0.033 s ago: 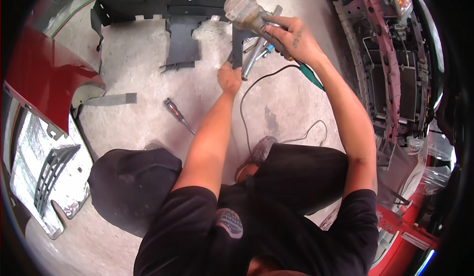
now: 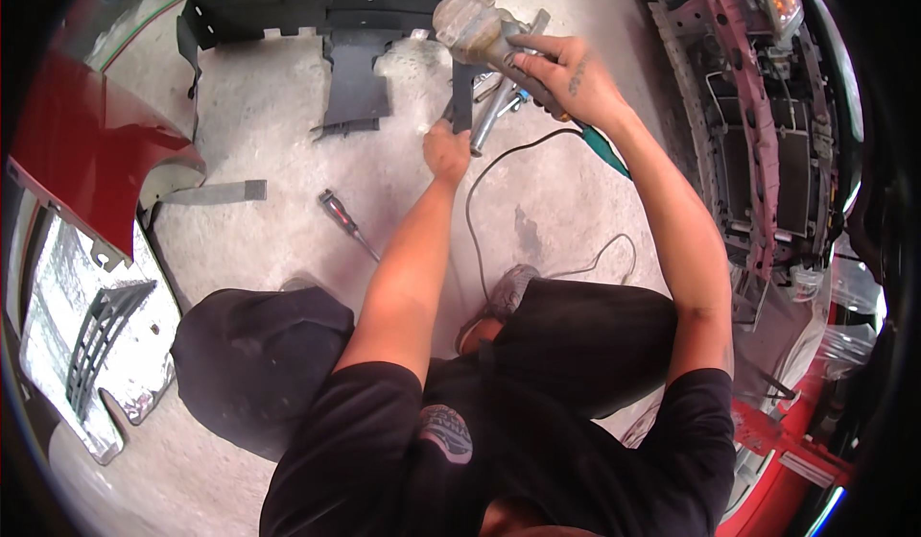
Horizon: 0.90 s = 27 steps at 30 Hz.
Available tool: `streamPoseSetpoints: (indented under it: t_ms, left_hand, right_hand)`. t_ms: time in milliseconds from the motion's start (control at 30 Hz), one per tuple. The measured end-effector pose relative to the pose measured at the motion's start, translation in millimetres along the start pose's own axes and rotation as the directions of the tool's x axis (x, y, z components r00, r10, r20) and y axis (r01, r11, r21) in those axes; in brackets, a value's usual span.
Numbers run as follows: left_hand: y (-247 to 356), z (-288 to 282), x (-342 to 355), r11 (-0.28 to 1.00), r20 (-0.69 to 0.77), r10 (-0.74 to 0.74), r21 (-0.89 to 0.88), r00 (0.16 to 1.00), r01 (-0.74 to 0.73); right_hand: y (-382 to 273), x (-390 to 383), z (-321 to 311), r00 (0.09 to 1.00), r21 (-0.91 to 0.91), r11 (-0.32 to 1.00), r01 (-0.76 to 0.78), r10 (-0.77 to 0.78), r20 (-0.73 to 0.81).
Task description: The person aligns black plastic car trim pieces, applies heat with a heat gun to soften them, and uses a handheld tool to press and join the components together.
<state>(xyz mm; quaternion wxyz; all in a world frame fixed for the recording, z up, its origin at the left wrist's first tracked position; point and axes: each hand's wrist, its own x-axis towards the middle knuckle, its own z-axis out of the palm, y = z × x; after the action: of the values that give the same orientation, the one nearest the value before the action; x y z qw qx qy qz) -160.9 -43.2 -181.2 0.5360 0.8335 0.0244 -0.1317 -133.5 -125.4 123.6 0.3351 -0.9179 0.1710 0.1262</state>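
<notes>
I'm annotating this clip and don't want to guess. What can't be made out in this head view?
- Left hand: its fingers lie behind the black plastic trim panel; grip unclear.
- Nozzle end of the corded power tool in the right hand: blurred.
- Cluttered metal parts beneath the tool: too small.
- Red body panel: cut by the left rim.
</notes>
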Motion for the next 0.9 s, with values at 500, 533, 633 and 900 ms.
streamPoseSetpoints:
  t_ms: [500, 533, 633, 900]
  left_hand:
    - [6, -2, 0, 0.996, 0.077, -0.087, 0.015, 0.993, 0.086]
    - [6, -2, 0, 0.997, 0.077, -0.082, 0.019, 0.994, 0.08]
    - [4, -2, -1, 0.997, 0.057, -0.059, 0.043, 0.997, 0.056]
    - [0, 0, -2, 0.998, 0.012, -0.004, 0.064, 1.0, 0.003]
  right_hand:
    - [7, 10, 0, 0.992, 0.049, 0.995, 0.081, -0.076, -0.103]
    - [5, 10, 2, 0.992, 0.052, 0.995, 0.084, -0.078, -0.101]
    - [-1, 10, 8, 0.979, -0.081, 0.994, 0.077, -0.09, -0.181]
    - [-14, 3, 5, 0.999, -0.071, 0.997, 0.011, -0.009, 0.034]
